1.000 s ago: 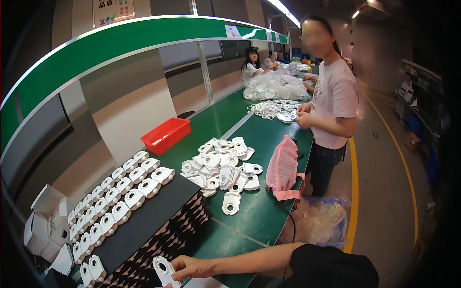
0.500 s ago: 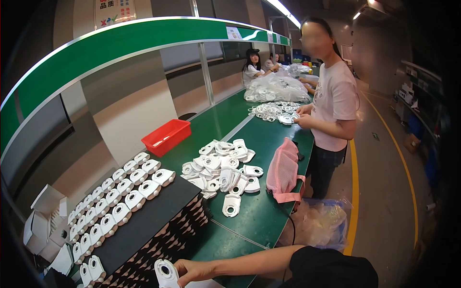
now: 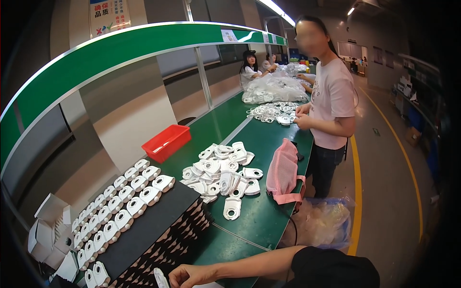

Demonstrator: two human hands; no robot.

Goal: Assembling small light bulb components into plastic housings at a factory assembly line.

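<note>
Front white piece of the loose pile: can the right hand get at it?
Probably yes: nothing covers the front white piece, and the right hand could pass to the right of the black stack.

Table point(image 3: 238, 234): green, smooth, semi-glossy. Holed parts, loose pile point(image 3: 211, 166): white, plastic-looking, smooth, low sheen. Stacked trays point(image 3: 152, 209): black, matt on top. Bin point(image 3: 169, 151): red plastic, smooth, lightly glossy. Bag point(image 3: 282, 174): pink mesh cloth (open weave, visibly textured). Sacks point(image 3: 278, 89), far along: clear plastic film, crinkled, shiny. Upright post point(image 3: 203, 79): metal, satin. Box point(image 3: 41, 242): white card, matt. Near sleeve point(image 3: 331, 266): black cloth, matt.
</note>
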